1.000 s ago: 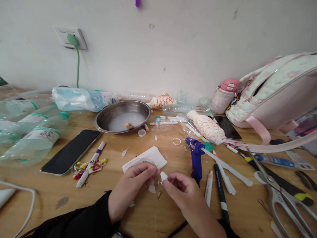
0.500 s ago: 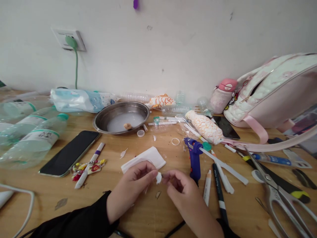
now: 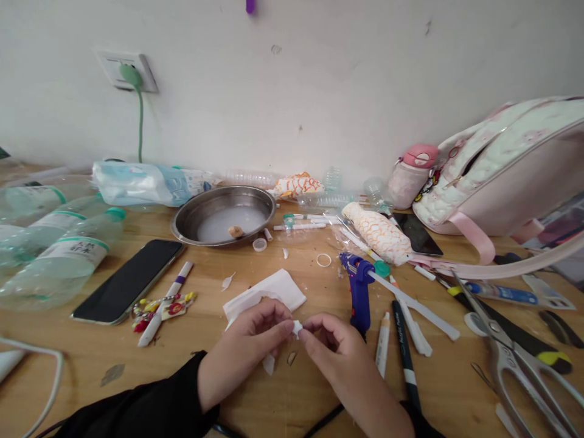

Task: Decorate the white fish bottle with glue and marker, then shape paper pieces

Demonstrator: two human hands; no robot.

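Note:
A small white scrap, perhaps tissue (image 3: pixel 297 329), is pinched between the fingertips of my left hand (image 3: pixel 258 340) and my right hand (image 3: pixel 336 356). Both hands are closed around it, low over the wooden table. Another thin white piece (image 3: pixel 269 364) hangs beneath my left fingers; what holds it is hidden. Just behind my left hand lies a folded white tissue (image 3: pixel 285 288), partly covered by the fingers. To the right of my right hand stands a blue glue gun (image 3: pixel 359 291) with a long glue stick in its back.
A metal bowl (image 3: pixel 223 215) of cloudy liquid stands behind the hands. At left are a phone (image 3: pixel 130 280) and plastic bottles (image 3: pixel 68 258). Rightward lie a white fish with orange scales (image 3: pixel 378 233), markers (image 3: pixel 404 353), large scissors (image 3: pixel 511 356) and a backpack (image 3: pixel 506 176).
My right fingertips have moved left onto the white scrap, which now sits between both hands. A thin white piece now shows below my left fingers.

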